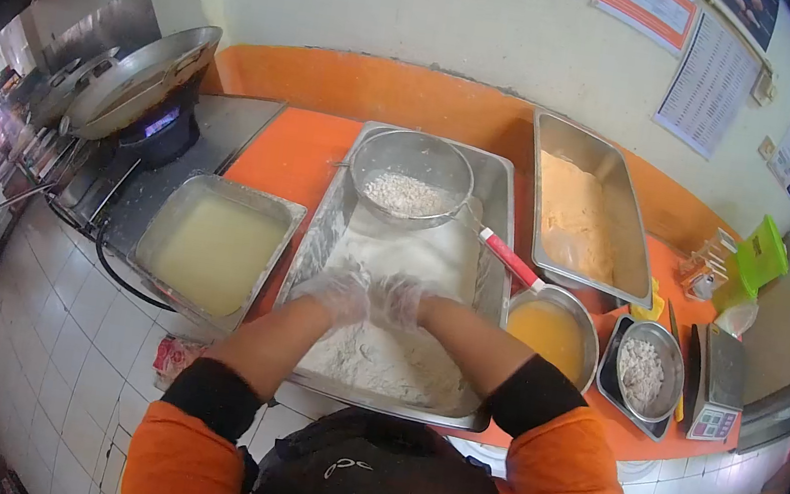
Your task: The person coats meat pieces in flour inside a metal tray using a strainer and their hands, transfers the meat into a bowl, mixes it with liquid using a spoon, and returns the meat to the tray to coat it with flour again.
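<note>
Both of my hands wear clear plastic gloves and are down in a deep steel pan of white flour. My left hand and my right hand are close together near the pan's middle, with flour clinging to the gloves. The fingers are partly buried and blurred, so I cannot make out whether they grip anything. Just beyond them, a round mesh strainer rests across the far part of the pan. Small flour-coated pieces lie inside it, and its red handle points right.
Left of the pan is a tray of pale liquid, with a wok on a stove behind it. To the right are an orange-yellow bowl of liquid, a pan of orange-tinted powder, a bowl of coated pieces and a scale.
</note>
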